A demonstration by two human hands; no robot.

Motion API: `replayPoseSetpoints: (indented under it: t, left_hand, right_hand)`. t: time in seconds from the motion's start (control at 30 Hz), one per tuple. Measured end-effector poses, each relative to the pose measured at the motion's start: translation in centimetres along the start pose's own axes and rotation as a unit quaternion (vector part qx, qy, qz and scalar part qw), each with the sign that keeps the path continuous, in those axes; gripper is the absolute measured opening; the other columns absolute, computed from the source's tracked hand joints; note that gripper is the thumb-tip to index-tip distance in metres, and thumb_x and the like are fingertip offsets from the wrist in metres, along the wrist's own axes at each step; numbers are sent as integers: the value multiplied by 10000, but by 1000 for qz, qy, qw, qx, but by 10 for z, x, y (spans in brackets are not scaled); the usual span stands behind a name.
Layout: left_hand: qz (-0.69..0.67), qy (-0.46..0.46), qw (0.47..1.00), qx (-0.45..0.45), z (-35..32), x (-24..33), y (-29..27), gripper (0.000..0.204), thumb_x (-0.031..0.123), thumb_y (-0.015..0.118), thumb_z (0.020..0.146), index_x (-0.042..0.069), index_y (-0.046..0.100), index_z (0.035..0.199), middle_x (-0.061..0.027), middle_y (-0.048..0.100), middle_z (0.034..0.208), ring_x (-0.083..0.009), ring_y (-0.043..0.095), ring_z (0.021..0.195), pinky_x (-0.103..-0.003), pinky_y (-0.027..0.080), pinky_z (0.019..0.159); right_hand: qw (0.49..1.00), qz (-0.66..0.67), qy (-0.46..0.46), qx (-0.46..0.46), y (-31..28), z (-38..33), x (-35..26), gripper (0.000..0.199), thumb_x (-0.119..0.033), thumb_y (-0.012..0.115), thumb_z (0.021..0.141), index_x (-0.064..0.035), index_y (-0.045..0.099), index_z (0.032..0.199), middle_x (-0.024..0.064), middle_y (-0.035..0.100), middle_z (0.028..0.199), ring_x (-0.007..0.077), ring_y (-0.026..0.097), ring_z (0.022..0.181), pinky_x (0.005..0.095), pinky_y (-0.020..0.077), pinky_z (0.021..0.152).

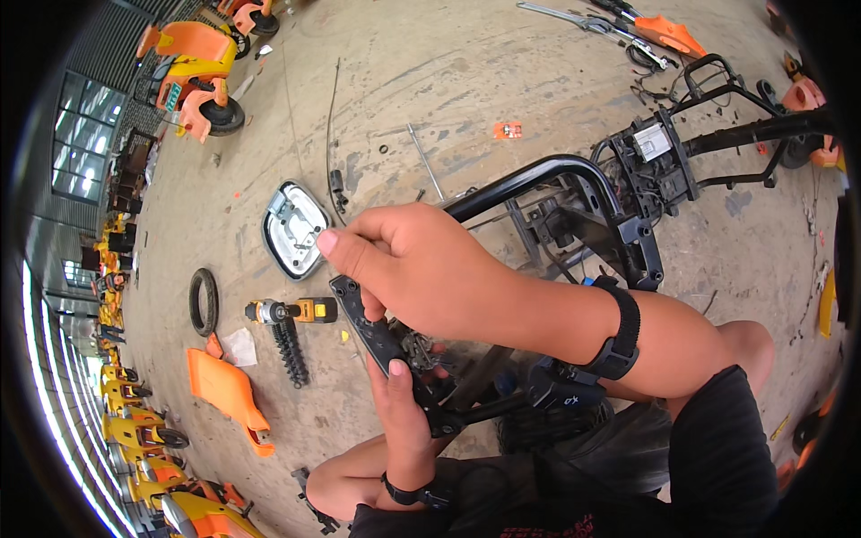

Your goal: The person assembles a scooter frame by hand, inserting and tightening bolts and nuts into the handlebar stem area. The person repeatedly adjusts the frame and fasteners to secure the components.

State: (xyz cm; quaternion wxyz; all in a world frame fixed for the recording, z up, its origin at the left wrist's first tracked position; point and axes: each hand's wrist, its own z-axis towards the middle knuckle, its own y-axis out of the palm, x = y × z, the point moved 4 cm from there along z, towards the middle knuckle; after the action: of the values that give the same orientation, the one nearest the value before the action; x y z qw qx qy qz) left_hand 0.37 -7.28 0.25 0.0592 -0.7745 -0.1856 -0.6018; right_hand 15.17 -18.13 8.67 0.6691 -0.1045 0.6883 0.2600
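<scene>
In front of me stands a stripped black scooter frame (538, 170). At its near left end is a flat black bracket (372, 336) with holes in it. My left hand (405, 421) grips this bracket from below, the thumb pressed on its edge. Above the bracket's far end is my right hand (404, 260), its thumb and fingers curled together in a pinch. Whatever the pinch may hold is hidden or too small to name. Part of the frame behind the bracket is covered by my right forearm.
On the floor to the left lie a yellow-black cordless power tool (305, 311), a coil spring (289, 354), a tyre (204, 302), an orange panel (229, 390) and a white-lined tray-like cover (294, 230). A metal rod (425, 161) lies beyond. Scooters (193, 76) stand farther left.
</scene>
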Motion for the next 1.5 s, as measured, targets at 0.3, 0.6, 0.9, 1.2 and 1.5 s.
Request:
replayPoseSetpoints:
  t: [0.3,0.6,0.9,1.2,1.5]
  left_hand:
    - [4,26,1000,-9,2,-1,-2,518,439,468,1037,20,461,1342,-130,639,1178,-247,637,1044,-375,553,806]
    - [4,10,1000,14,4,3,2,503,460,451,1043,11,466,1271,-162,623,1119,-244,669,989,-391,615,785]
    - [145,-149,978,31,19,-1,23,433,438,506,1033,28,479,1171,-103,618,1059,-145,630,889,-250,500,711]
    - [36,13,999,2,-1,12,0,498,420,542,1023,22,451,1310,-114,629,1097,-163,641,910,-275,532,762]
    - [-8,28,1000,8,3,-1,-7,591,453,573,1006,35,410,1391,-114,580,1235,-229,631,1053,-366,542,871]
  right_hand:
    - [996,-22,-30,-80,4,1,-2,434,-301,592,964,61,618,726,179,550,552,260,514,475,400,451,536]
    - [967,-112,-44,-226,6,-11,-9,449,-320,592,967,28,614,684,91,553,553,142,485,488,329,423,499]
    - [865,-139,81,-476,16,-32,-16,466,-351,566,993,4,658,705,55,619,586,145,579,538,303,455,539]
    - [752,-180,153,-615,25,-51,-1,436,-370,578,992,-11,677,764,62,681,673,183,655,594,333,514,596]
    - [684,-308,196,-632,32,-60,18,367,-333,654,930,-5,688,769,96,696,716,252,683,640,396,535,618]
